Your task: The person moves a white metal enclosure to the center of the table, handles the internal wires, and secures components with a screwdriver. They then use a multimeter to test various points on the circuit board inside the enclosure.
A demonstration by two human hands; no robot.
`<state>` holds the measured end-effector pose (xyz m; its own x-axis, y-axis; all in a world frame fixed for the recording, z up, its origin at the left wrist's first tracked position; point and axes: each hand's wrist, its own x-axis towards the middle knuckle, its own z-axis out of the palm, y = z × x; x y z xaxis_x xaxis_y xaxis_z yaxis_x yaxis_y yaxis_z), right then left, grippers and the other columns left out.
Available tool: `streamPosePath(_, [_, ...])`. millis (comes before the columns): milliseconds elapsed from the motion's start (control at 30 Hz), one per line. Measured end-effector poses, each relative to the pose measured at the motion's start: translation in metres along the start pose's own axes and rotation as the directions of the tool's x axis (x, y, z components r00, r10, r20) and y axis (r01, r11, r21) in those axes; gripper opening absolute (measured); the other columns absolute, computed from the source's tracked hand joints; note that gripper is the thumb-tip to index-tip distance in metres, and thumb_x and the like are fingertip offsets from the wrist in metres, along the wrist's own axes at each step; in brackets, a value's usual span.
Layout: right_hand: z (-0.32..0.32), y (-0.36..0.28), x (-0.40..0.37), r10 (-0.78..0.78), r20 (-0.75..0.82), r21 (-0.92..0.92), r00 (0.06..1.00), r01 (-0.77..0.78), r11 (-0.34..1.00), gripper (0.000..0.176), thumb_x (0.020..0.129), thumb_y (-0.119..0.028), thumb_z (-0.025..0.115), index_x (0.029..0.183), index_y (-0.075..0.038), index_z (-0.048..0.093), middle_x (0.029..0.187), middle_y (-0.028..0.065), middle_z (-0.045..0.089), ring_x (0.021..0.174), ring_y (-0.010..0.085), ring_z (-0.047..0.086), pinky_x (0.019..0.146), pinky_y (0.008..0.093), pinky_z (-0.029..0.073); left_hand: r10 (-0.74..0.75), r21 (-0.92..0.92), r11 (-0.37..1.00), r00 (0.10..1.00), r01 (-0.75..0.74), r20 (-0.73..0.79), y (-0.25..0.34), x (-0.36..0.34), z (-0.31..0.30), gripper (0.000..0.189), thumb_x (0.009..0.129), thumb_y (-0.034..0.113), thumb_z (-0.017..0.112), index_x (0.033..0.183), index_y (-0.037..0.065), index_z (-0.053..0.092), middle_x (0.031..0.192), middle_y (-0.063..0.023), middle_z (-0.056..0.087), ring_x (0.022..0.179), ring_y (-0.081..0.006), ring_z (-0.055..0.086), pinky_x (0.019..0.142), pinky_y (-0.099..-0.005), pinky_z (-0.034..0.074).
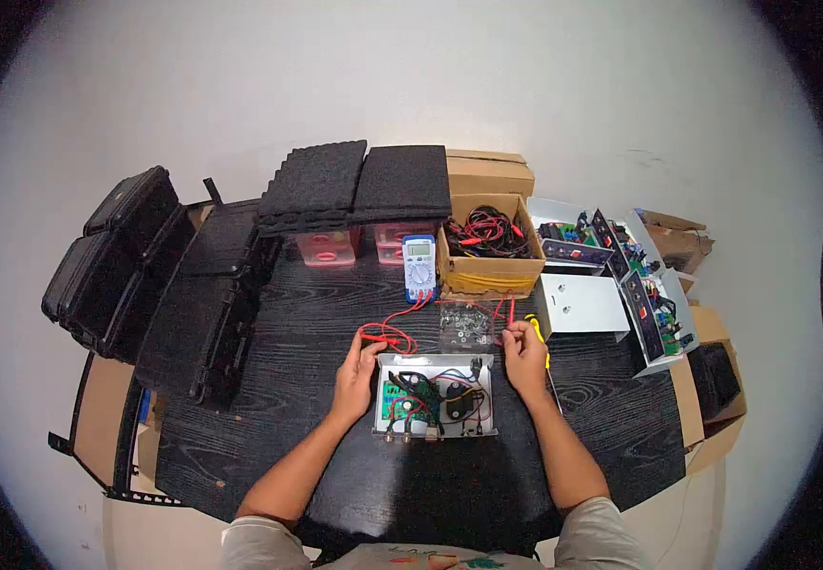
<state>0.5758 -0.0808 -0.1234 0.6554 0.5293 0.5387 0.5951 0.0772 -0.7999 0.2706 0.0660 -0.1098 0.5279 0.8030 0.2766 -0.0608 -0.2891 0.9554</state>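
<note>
An open white metal case (435, 361) with a green circuit board (397, 403), a black round part (460, 401) and wires lies between my hands. My left hand (359, 372) is at its left side, fingers bent near a red probe (380, 339); whether they grip it is unclear. My right hand (523, 353) is closed on an upright red probe (512, 312), beyond the case's right corner. Red leads run to the blue and white multimeter (420, 269). A clear tray of small metal parts (465, 328) sits behind the case.
Black hard cases (193, 313) stand on the left. Black foam sheets (402, 180) lie over pink-fronted boxes (328, 247). A cardboard box of cables (490, 275) is at the back. White housings with electronics (586, 306) and a yellow-handled tool (537, 330) are on the right.
</note>
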Motion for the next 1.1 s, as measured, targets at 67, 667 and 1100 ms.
streamPosePath(67, [-0.003, 0.002, -0.001, 0.047, 0.057, -0.023, 0.997, -0.045, 0.999, 0.019, 0.097, -0.007, 0.070, 0.116, -0.001, 0.069, 0.086, 0.0064, 0.071, 0.062, 0.0065, 0.055, 0.057, 0.0250, 0.046, -0.007, 0.007, 1.000, 1.000, 0.007, -0.026, -0.004, 0.000, 0.000, 0.070, 0.111, 0.028, 0.054, 0.165, -0.005, 0.022, 0.135, -0.0157, 0.068, 0.116, -0.0199, 0.064, 0.106, -0.0326, 0.046])
streamPosePath(667, [-0.006, -0.017, 0.001, -0.083, 0.018, -0.063, 0.996, 0.084, 0.994, 0.014, 0.093, 0.000, 0.065, 0.105, 0.001, 0.073, 0.102, 0.0094, 0.072, 0.075, 0.0104, 0.063, 0.063, 0.0244, 0.049, 0.198, 0.352, 0.918, 0.980, -0.182, -0.008, 0.013, -0.007, 0.006, 0.034, 0.094, 0.005, 0.067, 0.128, 0.002, 0.067, 0.113, -0.0142, 0.071, 0.099, -0.0253, 0.069, 0.089, -0.0352, 0.054])
streamPosePath(1100, [-0.010, -0.021, -0.011, -0.159, 0.214, 0.040, 0.964, 0.154, 0.987, 0.009, 0.097, -0.006, 0.068, 0.100, 0.001, 0.072, 0.076, 0.0082, 0.068, 0.062, 0.0104, 0.059, 0.057, 0.0279, 0.047, 0.146, 0.311, 0.940, 0.989, -0.141, 0.008, 0.006, -0.007, 0.005, 0.029, 0.100, 0.010, 0.062, 0.128, 0.003, 0.066, 0.103, -0.0167, 0.076, 0.093, -0.0253, 0.074, 0.084, -0.0375, 0.056])
